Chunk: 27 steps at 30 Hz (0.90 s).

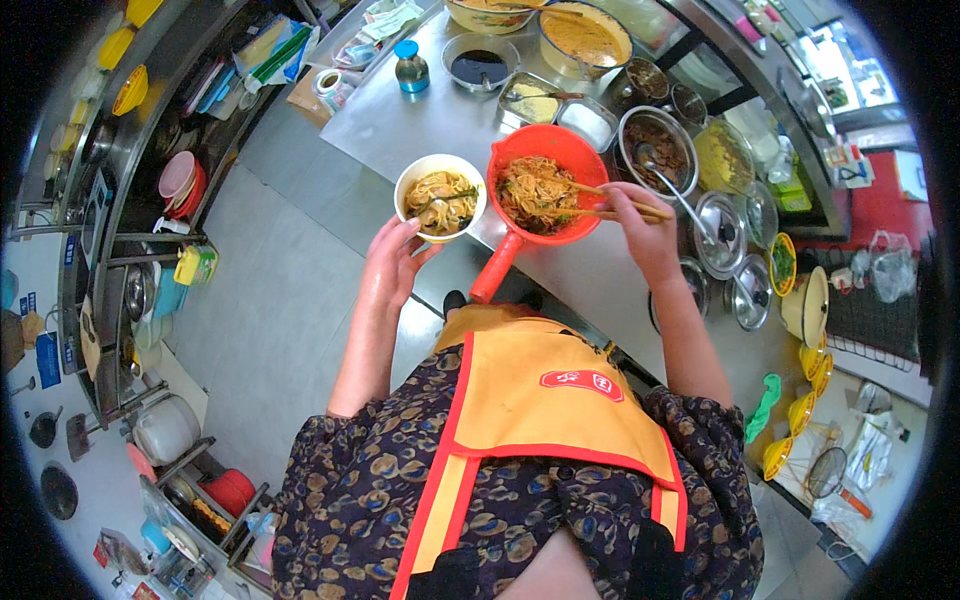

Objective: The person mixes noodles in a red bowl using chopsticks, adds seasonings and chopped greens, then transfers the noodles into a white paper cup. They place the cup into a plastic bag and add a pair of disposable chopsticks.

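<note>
My left hand (395, 255) grips a white paper bowl (405, 178) by its side, and it holds wide noodles (444, 201) with dark green strips in broth. Between my fingers, my right hand (640, 229) has a pair of wooden chopsticks (634, 207). Their tips reach into sauced noodles (538, 191) inside a red plastic ladle-shaped bowl (592, 161). That bowl sits on the steel counter's edge, its handle (496, 268) pointing toward me. The white bowl is just left of it, out past the counter edge.
On the steel counter (367, 127) are a blue-capped shaker (411, 71), a bowl of dark sauce (480, 66), an enamel basin (585, 37), and a pot of brown sauce with a metal ladle (675, 180). Glass lids (720, 232) lie at right. Loaded shelves (150, 240) stand left across the tiled floor.
</note>
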### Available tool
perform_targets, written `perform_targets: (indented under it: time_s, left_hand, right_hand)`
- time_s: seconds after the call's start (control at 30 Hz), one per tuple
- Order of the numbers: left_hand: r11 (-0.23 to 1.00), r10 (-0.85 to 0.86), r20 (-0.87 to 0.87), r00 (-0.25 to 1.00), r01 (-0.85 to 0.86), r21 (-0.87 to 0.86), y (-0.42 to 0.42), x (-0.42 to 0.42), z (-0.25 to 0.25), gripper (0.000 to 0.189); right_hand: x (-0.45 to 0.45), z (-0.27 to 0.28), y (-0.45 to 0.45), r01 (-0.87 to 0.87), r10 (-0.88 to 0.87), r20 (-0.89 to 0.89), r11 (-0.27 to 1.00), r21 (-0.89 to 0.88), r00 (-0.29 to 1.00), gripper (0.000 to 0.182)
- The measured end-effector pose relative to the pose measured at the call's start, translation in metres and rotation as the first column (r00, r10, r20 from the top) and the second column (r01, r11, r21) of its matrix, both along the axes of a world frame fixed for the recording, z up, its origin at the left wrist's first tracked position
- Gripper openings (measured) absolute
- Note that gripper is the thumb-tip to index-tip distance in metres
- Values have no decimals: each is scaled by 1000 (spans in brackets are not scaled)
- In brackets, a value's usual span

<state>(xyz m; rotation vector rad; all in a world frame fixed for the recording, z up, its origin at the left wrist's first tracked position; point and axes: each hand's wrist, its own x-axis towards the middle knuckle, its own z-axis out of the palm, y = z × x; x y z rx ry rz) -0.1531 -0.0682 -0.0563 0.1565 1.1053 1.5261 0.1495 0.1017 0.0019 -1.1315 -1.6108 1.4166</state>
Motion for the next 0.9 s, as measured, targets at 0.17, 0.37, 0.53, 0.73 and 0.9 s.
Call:
perform_targets:
  time_s: [0.17,0.37,0.53,0.73,0.9]
  left_hand:
    - [1000,-13,18,1000,12,19,7,0,-5,35]
    - [995,92,90,992,-88,-52,30,-12,-23,35]
    - [981,162,43,986,-156,-113,66,-21,-49,31]
    - [978,178,-70,982,-184,-99,101,-23,-70,31]
    - [952,44,-296,954,-130,-277,102,-22,-55,48]
  right_hand:
    - [-16,-17,-9,-82,85,-13,986,148,996,16]
    - [-29,-64,-5,27,-31,-140,999,-32,990,17]
    - [-4,-77,-1,124,-129,-149,991,-44,980,19]
    - [-4,-64,-2,151,-162,-106,983,-100,981,21]
    - [0,-71,-2,166,-176,-84,980,-110,981,21]
